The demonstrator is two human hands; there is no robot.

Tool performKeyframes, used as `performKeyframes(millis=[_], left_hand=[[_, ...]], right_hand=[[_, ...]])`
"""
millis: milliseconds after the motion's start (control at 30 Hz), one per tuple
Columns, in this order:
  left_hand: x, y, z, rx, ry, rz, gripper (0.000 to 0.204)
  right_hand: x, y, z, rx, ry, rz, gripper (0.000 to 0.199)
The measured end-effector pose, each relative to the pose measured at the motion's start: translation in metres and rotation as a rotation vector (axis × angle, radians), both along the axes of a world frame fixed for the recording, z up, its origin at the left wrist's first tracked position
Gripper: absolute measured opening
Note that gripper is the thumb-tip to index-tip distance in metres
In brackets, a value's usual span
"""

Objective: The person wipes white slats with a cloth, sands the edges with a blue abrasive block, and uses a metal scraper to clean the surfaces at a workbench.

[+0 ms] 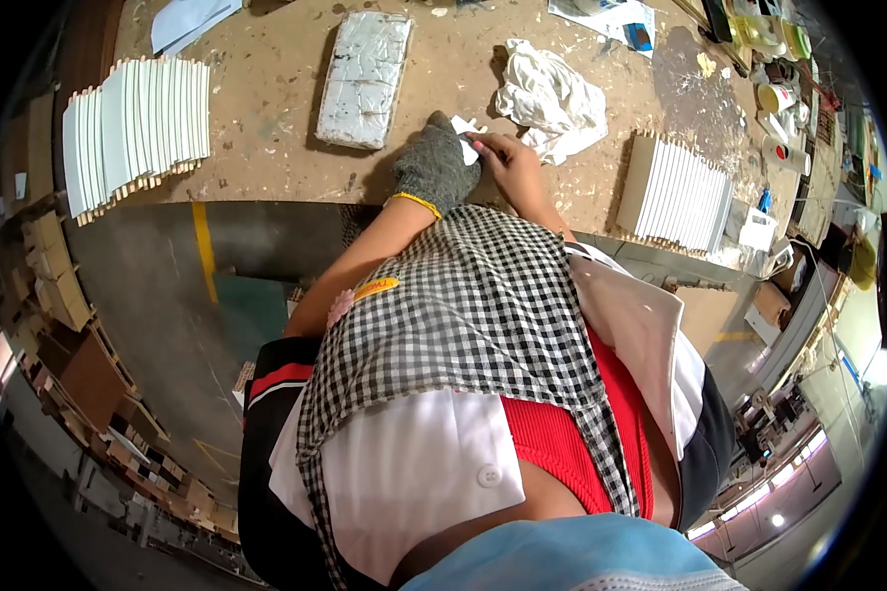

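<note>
My left hand, in a grey knit glove with a yellow cuff, is closed at the near edge of the workbench. It grips a small white piece, mostly hidden by the fingers, so its exact kind does not show. Bare, my right hand reaches in from the other side, its fingertips pinched at the same white piece. A crumpled white cloth lies just beyond my right hand. Past my left hand rests a long block wrapped in silvery-white covering.
Rows of white panels with wooden edges stand at the left and at the right. White sheets lie at the far left. Bottles and cups crowd the far right, near a dark stain. Cartons sit beyond the bench.
</note>
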State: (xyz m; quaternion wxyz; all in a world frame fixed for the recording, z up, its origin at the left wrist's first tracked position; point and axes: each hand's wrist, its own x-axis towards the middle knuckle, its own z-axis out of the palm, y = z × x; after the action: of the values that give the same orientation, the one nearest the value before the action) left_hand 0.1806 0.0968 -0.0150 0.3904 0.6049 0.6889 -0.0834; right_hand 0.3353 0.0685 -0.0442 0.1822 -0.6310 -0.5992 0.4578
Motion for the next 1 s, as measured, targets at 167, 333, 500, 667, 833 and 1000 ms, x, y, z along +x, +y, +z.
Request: performKeyframes(millis=[167,333,500,667,833,1000], left_hand=[[0.000,0.001,0.002,-0.030,-0.019,-0.009,0.083],[0.000,0.000,-0.002,0.006,-0.005,-0.044,0.086],[0.000,-0.002,-0.017,-0.038,-0.041,0.038,0.075],[-0.012,0.001,0.006,0.055,-0.137,-0.044,0.095],[-0.027,-0.003,0.041,0.603,-0.229,-0.066,0.107],[-0.030,0.003,0.064,0.955,-0.248,-0.095,0.110]], right_hand=[[0.003,0.002,0.000,0.010,0.000,-0.046,0.024],[0.002,0.011,0.001,-0.077,0.017,-0.115,0.023],[0.005,0.007,-0.006,0.037,0.025,-0.035,0.023],[0.019,0.018,-0.014,-0.309,0.705,-0.596,0.027],[0.035,0.019,-0.005,-0.332,0.870,-0.632,0.025],[0.034,0.020,0.000,-0.379,0.973,-0.686,0.024]])
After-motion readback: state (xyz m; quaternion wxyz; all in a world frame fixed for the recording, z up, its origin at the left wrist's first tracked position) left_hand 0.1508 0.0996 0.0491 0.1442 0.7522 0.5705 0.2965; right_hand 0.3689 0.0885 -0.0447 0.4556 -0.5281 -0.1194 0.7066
